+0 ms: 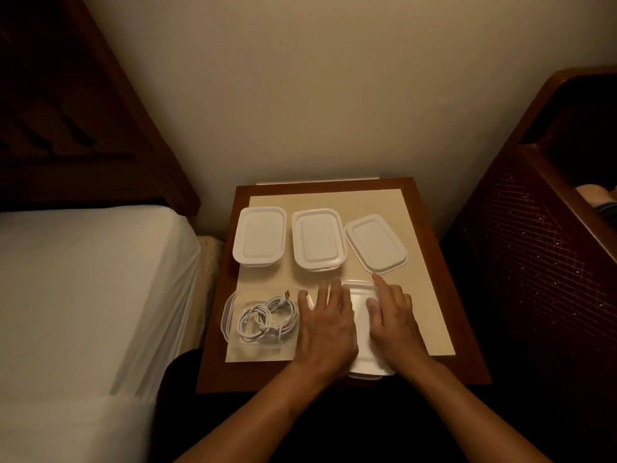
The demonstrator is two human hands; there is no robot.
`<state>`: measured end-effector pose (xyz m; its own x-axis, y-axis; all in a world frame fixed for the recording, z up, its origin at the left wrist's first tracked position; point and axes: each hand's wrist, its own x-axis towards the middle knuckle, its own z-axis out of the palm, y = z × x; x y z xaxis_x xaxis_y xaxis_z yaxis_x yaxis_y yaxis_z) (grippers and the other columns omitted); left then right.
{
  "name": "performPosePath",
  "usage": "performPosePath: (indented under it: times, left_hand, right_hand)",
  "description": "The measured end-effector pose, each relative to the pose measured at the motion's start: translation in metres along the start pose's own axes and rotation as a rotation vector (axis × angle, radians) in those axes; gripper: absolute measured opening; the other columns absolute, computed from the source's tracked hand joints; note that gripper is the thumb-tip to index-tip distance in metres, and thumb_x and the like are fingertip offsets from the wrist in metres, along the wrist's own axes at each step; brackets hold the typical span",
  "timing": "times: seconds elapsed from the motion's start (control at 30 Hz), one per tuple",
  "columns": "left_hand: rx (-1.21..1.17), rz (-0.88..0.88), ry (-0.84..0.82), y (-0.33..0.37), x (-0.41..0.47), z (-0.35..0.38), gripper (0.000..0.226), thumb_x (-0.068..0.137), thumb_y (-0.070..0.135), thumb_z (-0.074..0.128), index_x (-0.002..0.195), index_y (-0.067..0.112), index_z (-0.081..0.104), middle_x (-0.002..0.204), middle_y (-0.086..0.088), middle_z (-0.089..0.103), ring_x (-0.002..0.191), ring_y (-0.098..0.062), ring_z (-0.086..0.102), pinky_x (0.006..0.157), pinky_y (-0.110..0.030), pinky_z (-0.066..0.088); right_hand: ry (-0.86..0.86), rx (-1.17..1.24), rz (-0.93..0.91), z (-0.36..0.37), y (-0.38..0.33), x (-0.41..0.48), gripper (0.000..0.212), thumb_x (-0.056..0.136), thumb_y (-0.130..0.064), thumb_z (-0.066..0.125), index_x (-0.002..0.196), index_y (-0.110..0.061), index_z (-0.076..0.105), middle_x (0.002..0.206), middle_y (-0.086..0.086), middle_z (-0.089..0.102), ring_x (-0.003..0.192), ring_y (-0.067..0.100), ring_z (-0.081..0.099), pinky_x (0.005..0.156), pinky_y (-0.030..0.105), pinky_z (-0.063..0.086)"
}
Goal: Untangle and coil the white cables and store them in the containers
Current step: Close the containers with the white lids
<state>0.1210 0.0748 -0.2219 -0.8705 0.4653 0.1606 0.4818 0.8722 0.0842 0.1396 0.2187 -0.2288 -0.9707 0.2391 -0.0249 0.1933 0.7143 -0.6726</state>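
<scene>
Table: reddish wood, smooth, faint sheen. Mat on it: cream, matt, paper-like. 3 lidded containers, frame centre: white matt plastic. Lower-left clear container: glossy plastic. Cable: smooth white. Bedsheet: white cloth.

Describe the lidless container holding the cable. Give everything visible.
The lidless container looks like clear plastic. It is shallow and rectangular with rounded corners, and it stands upright at the front left of the cream mat. Inside lies a loosely coiled white cable, with one orange-tipped plug near the far rim. The left hand overlaps its right edge; whether they touch cannot be told.
</scene>
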Motion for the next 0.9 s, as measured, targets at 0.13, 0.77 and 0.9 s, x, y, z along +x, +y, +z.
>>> performPosePath:
  times: [0.13, 0.77, 0.9]
  left_hand:
    - [-0.07, -0.031, -0.049, -0.002, 0.0, 0.003, 0.066, 0.1, 0.035, 0.035, 0.159, 0.005, 0.028, 0.166, -0.01, 0.029, 0.155, -0.029, 0.023, 0.115, -0.068, 0.004]
    - [-0.103, -0.138, 0.221, -0.028, 0.021, -0.045, 0.027, 0.09, 0.025, 0.044, 0.104, 0.015, 0.065, 0.099, -0.007, 0.057, 0.089, -0.026, 0.05, 0.075, -0.044, 0.042]
    - [-0.101, -0.442, 0.124, -0.08, 0.014, -0.066, 0.028, 0.097, 0.019, 0.049, 0.12, 0.018, 0.065, 0.116, -0.007, 0.057, 0.105, -0.024, 0.051, 0.088, -0.04, 0.049]
  right_hand:
    - [0.001, 0.02, 0.004, 0.001, 0.001, -0.001, 0.044, 0.106, -0.028, 0.036, 0.15, -0.024, 0.035, 0.14, 0.0, 0.046, 0.119, 0.015, 0.038, 0.097, 0.031, 0.038]
    - [0.27, 0.008, 0.077, -0.018, -0.009, 0.072, 0.032, 0.103, -0.035, 0.046, 0.13, -0.022, 0.058, 0.135, 0.005, 0.05, 0.122, 0.02, 0.044, 0.094, 0.038, 0.048]
    - [0.078, -0.208, 0.291, -0.009, -0.002, 0.112, 0.071, 0.096, -0.053, 0.054, 0.151, -0.015, 0.031, 0.161, 0.009, 0.027, 0.146, 0.031, 0.026, 0.114, 0.049, 0.034]
